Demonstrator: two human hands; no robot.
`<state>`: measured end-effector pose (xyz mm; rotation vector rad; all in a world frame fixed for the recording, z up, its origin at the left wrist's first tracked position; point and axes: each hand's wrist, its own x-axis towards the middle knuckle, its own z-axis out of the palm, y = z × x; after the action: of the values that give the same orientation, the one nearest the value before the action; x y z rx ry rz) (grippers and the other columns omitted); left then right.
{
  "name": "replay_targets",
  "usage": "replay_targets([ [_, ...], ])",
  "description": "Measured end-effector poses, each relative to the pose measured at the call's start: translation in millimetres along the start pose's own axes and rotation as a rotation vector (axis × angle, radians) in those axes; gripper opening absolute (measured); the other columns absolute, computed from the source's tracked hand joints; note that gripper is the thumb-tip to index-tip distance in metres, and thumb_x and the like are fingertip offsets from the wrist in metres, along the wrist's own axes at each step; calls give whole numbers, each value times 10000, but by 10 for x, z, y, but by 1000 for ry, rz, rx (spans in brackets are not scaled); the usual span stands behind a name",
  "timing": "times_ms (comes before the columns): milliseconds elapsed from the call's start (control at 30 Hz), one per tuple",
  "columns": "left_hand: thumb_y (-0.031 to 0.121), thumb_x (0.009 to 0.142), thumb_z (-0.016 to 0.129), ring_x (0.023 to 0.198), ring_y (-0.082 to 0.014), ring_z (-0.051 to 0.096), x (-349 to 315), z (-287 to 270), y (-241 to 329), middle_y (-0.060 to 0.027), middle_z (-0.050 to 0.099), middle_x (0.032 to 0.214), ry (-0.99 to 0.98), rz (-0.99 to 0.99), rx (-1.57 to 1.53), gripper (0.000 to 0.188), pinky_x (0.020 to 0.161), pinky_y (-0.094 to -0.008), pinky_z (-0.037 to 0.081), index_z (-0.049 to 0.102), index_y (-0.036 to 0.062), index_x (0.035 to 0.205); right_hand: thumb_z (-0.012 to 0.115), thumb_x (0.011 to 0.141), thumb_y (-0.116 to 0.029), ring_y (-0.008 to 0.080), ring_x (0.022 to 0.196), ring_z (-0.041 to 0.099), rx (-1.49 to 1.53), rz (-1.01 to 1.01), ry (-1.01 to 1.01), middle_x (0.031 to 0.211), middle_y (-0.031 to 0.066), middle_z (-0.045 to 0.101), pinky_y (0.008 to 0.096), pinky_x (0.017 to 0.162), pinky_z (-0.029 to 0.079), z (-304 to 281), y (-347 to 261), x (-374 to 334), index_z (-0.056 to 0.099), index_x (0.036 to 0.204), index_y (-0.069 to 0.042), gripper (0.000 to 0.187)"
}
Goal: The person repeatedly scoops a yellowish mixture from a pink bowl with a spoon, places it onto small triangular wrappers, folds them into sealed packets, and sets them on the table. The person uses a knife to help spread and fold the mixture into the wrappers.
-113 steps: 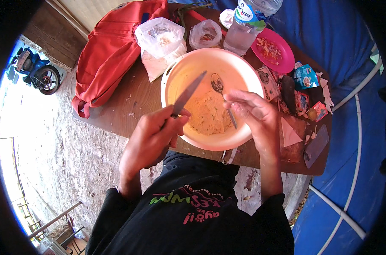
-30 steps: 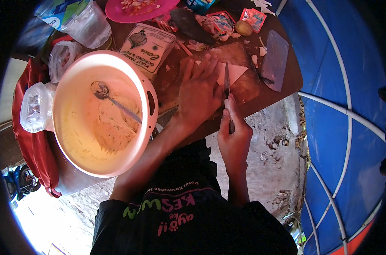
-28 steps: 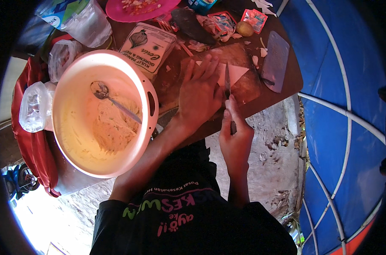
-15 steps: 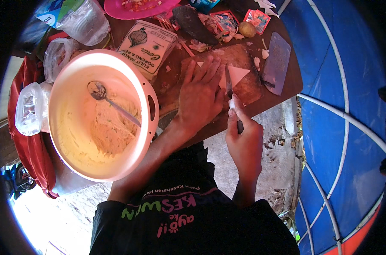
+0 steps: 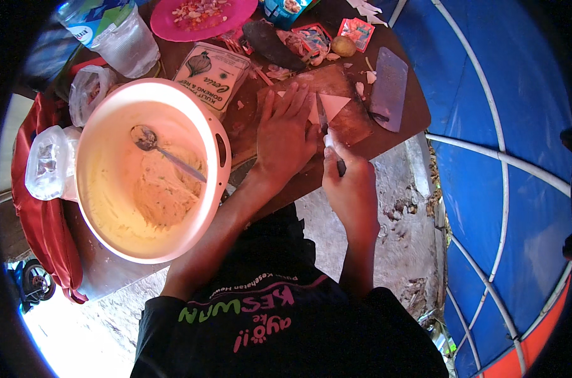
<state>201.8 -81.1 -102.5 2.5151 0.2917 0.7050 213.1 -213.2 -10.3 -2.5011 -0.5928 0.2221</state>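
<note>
On the wooden cutting board (image 5: 356, 126) lies a thin pale wrapper sheet (image 5: 335, 107) with a pointed corner toward the right. My left hand (image 5: 286, 137) rests flat over the sheet's left part, fingers stretched away from me, hiding what is beneath. A knife (image 5: 322, 114) is gripped by its pale handle in my right hand (image 5: 351, 183), and its narrow blade lies along the sheet just right of my left fingers. Left of my hands stands a large pale bowl (image 5: 92, 208) holding a beige mixture (image 5: 169, 196) and a metal spoon (image 5: 182, 165).
Behind the bowl lies a printed wrapper package (image 5: 213, 77). Farther back are a pink plate (image 5: 166, 28) with chopped bits, a dark oblong stone (image 5: 270, 45) and several sachets. A flat bluish-grey rectangle (image 5: 390, 88) lies near the table's right edge. Plastic bags (image 5: 46, 164) sit left.
The whole view has shifted, so the board and both hands appear farther left. The knife and both hands keep nearly the same place on the sheet.
</note>
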Motion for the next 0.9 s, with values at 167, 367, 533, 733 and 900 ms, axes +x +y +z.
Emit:
replay_targets([
  [167, 264, 908, 631, 1448, -276, 377, 3, -19, -16, -117, 480, 1509, -4, 13, 19, 554, 1218, -524, 205, 533, 27, 1399, 582, 959, -153, 438, 998, 669, 41, -69, 103, 1054, 266, 693, 486, 851, 529, 170, 141, -73, 647, 1303, -68, 360],
  [367, 254, 920, 619, 1446, -290, 377, 0, -5, -17, -122, 482, 1506, -24, -4, -9, 529, 1215, -530, 205, 541, 18, 1387, 601, 943, -106, 432, 879, 696, -3, -102, 162, 963, 250, 713, 484, 792, 544, 336, 223, -163, 627, 1331, -80, 391],
  [533, 242, 923, 617, 1434, -296, 393, 6, -4, 5, -129, 496, 1490, -15, -23, -18, 509, 1212, -536, 207, 550, 16, 1374, 593, 952, -66, 384, 966, 691, 63, -113, 185, 1077, 246, 692, 416, 766, 559, 459, 268, -196, 576, 1379, -55, 427],
  [733, 235, 919, 620, 1434, -292, 392, 3, -26, 16, -131, 504, 1481, -2, -15, -9, 512, 1213, -534, 208, 550, 23, 1381, 608, 941, -60, 390, 921, 707, 108, -202, 256, 1106, 245, 693, 431, 738, 568, 533, 347, -187, 595, 1363, -56, 422],
  [900, 230, 907, 626, 1439, -281, 388, 1, -9, 23, -122, 496, 1491, -5, -21, -11, 533, 1214, -529, 208, 540, 29, 1393, 608, 942, -63, 388, 940, 704, 101, -210, 193, 1108, 246, 693, 433, 771, 566, 381, 351, -121, 615, 1336, -41, 395],
])
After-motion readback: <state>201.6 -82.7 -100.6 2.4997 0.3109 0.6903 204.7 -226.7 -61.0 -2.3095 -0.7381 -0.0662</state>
